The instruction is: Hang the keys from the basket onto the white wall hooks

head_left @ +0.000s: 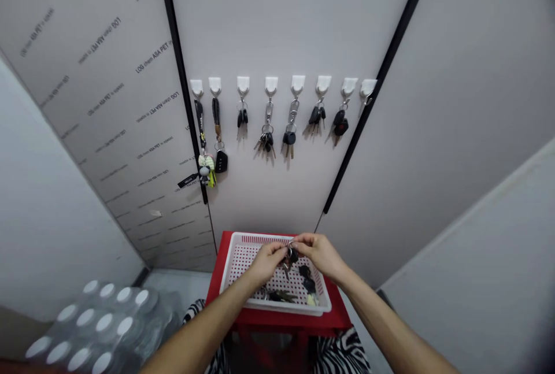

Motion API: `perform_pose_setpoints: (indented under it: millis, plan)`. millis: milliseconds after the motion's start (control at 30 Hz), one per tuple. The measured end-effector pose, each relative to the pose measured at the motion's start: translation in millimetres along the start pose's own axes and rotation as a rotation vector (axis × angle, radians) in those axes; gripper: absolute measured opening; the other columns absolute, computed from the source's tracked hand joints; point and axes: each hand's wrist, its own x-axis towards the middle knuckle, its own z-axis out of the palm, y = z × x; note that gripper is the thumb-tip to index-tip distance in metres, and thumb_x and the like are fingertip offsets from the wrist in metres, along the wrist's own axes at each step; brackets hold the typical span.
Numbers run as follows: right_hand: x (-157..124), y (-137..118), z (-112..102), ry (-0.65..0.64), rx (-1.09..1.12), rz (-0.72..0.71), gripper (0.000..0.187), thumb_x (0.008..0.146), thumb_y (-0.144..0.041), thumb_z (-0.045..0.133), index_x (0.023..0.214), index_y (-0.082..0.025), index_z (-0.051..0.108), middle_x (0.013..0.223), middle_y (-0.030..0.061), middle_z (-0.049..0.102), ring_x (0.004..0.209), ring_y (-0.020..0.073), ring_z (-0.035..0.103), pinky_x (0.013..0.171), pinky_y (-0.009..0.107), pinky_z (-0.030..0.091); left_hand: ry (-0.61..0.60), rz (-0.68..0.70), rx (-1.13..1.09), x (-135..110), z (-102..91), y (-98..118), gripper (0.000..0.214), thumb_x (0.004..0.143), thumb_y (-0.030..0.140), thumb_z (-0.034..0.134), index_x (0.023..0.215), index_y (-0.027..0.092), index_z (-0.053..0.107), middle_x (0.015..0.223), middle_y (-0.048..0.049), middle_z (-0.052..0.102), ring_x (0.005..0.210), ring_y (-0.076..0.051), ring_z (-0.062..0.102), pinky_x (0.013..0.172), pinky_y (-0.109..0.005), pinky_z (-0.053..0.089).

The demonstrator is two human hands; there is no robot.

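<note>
1. While we look down, our left hand [266,261] and our right hand [321,254] meet over a white basket [243,247].
2. Both hands have their fingers pinched shut on one bunch of keys [289,258].
3. The bunch of keys hangs between our two hands, just above the basket and near its back rim.
4. The fingers are curled in close, with no gap that we can see. They are too small for us to tell which finger touches which key.
5. More loose keys [306,282] lie in the basket, under our right hand.
6. The basket sits on a small red worktop [220,273].
7. Up on the wall is a row of white hooks [271,84], and keys hang from most of them.
8. Low on the left stands a pack of bottles [99,328] with white caps.
</note>
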Motion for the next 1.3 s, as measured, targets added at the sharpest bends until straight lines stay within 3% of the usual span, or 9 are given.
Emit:
perform_pose_setpoints:
  millis: [200, 400, 600, 800, 933, 1100, 1300]
  plan:
    - [-1, -9, -4, 0.081, 0.115, 0.020, 0.016, 0.052, -0.028, 0.054, 0.057, -0.013, 0.054, 0.048, -0.0032, 0.052, 0.045, 0.0067, 0.044, 0.048, 0.020, 0.035, -0.054, -0.023, -0.096, -2, 6.8, 16, 0.026, 0.055, 0.030, 0.054, 0.072, 0.011, 0.051, 0.058, 0.0018, 0.048, 0.052, -0.006, 0.041, 0.051, -0.018, 0.032]
    - [3, -31, -29, 0.188, 0.112, -0.073, 0.014, 0.055, -0.027, 0.052, 0.056, -0.013, 0.053, 0.048, -0.0031, 0.051, 0.045, 0.0064, 0.043, 0.048, 0.020, 0.035, -0.044, 0.055, 0.056, 13, 19.3, 44, 0.009, 0.059, 0.017, 0.048, 0.062, 0.010, 0.051, 0.051, 0.0039, 0.044, 0.049, -0.005, 0.038, 0.052, -0.019, 0.031]
    - [14, -84, -76, 0.380, 0.073, -0.210, 0.015, 0.054, -0.028, 0.053, 0.058, -0.013, 0.053, 0.044, -0.0045, 0.048, 0.040, 0.0046, 0.039, 0.043, 0.019, 0.032, -0.007, 0.268, 0.138, 53, 41.1, 104, 0.018, 0.062, 0.010, 0.041, 0.078, 0.012, 0.049, 0.058, 0.0024, 0.049, 0.051, -0.005, 0.041, 0.052, -0.017, 0.035]
    - [27, -143, -126, 0.535, 0.106, -0.318, 0.014, 0.053, -0.026, 0.053, 0.058, -0.013, 0.053, 0.044, -0.0043, 0.048, 0.038, 0.0036, 0.039, 0.041, 0.018, 0.033, 0.005, 0.458, 0.303, 92, 70.2, 171, 0.023, 0.065, 0.014, 0.039, 0.087, 0.014, 0.047, 0.066, -0.0003, 0.054, 0.049, -0.005, 0.044, 0.051, -0.018, 0.039]
    - [35, -176, -149, 0.660, 0.016, -0.363, 0.010, 0.053, -0.022, 0.052, 0.056, -0.013, 0.052, 0.044, -0.0037, 0.048, 0.036, 0.0034, 0.039, 0.038, 0.017, 0.033, 0.102, 0.538, 0.438, 104, 88.7, 203, 0.027, 0.065, 0.015, 0.040, 0.091, 0.016, 0.045, 0.073, -0.0016, 0.055, 0.047, -0.005, 0.046, 0.054, -0.020, 0.040]
    - [48, -195, -169, 0.769, -0.155, -0.393, 0.009, 0.055, -0.020, 0.050, 0.058, -0.012, 0.052, 0.046, -0.0026, 0.048, 0.038, 0.0038, 0.041, 0.037, 0.016, 0.034, 0.281, 0.610, 0.529, 116, 103.6, 219, 0.034, 0.065, 0.013, 0.039, 0.098, 0.021, 0.041, 0.073, -0.0004, 0.056, 0.057, -0.008, 0.051, 0.064, -0.023, 0.039]
    - [72, -196, -187, 0.913, -0.428, -0.337, 0.016, 0.058, -0.023, 0.046, 0.065, -0.013, 0.056, 0.052, 0.0003, 0.053, 0.042, 0.0059, 0.045, 0.042, 0.017, 0.036, 0.292, 0.532, 0.620, 129, 109.5, 221, 0.032, 0.065, 0.010, 0.039, 0.096, 0.020, 0.044, 0.077, -0.0020, 0.057, 0.067, -0.011, 0.052, 0.068, -0.024, 0.038]
